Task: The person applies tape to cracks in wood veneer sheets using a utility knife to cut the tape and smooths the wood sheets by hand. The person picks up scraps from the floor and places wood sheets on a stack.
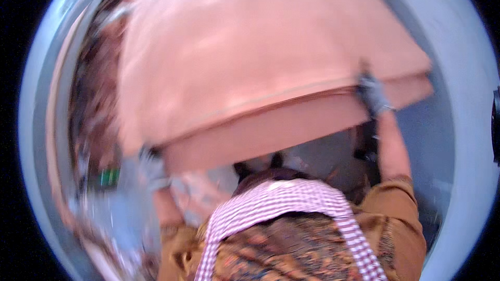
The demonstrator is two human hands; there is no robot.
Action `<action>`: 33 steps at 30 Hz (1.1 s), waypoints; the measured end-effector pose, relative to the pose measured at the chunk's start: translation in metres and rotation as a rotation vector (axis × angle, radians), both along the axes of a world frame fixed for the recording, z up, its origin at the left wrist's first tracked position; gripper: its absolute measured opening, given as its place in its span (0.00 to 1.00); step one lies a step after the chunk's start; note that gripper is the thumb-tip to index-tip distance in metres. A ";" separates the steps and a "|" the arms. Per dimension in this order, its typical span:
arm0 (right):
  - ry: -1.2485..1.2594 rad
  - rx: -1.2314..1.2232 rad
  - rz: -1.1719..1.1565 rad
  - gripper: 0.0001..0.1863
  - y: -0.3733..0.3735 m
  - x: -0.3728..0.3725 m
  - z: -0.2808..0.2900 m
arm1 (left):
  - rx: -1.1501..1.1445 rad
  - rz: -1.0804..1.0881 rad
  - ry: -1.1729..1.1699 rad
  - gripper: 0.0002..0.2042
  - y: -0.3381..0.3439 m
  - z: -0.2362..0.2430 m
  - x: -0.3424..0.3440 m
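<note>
Large salmon-coloured sheets (260, 41), flat and broad, fill the middle and top of the view; whether they are card or another material I cannot tell. A fold or lower layer shows below the top sheet along the near edge. My left hand (152, 169), in a grey and dark glove, grips the near left corner. Farther right, my right hand (374, 93), gloved the same way, is closed over the near edge, a little in from the right corner. Motion smears both hands, and the fingers beneath the sheets are hidden.
Brownish scraps (99, 88) lie heaped on the left, blurred. A small green thing (108, 177) and a pale bluish sheet or bag (122, 218) sit below them. A smooth grey-blue surface (432, 145) lies on the right. Grey floor (317, 153) shows below the sheets.
</note>
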State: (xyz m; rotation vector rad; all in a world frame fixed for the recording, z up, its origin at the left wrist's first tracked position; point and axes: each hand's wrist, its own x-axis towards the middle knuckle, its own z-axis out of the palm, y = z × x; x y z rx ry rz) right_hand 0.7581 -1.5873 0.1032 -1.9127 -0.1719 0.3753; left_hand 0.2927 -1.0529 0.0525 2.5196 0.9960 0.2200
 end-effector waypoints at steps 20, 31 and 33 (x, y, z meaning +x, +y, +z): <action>-0.223 -0.463 0.106 0.14 0.059 -0.164 0.052 | 0.540 -0.380 -0.161 0.26 -0.089 0.043 0.085; 0.098 0.025 0.125 0.09 0.032 -0.124 0.121 | 0.571 -0.325 -0.178 0.24 -0.106 0.040 0.081; 0.119 0.043 0.110 0.10 0.024 -0.114 0.119 | 0.561 -0.312 -0.162 0.24 -0.105 0.035 0.080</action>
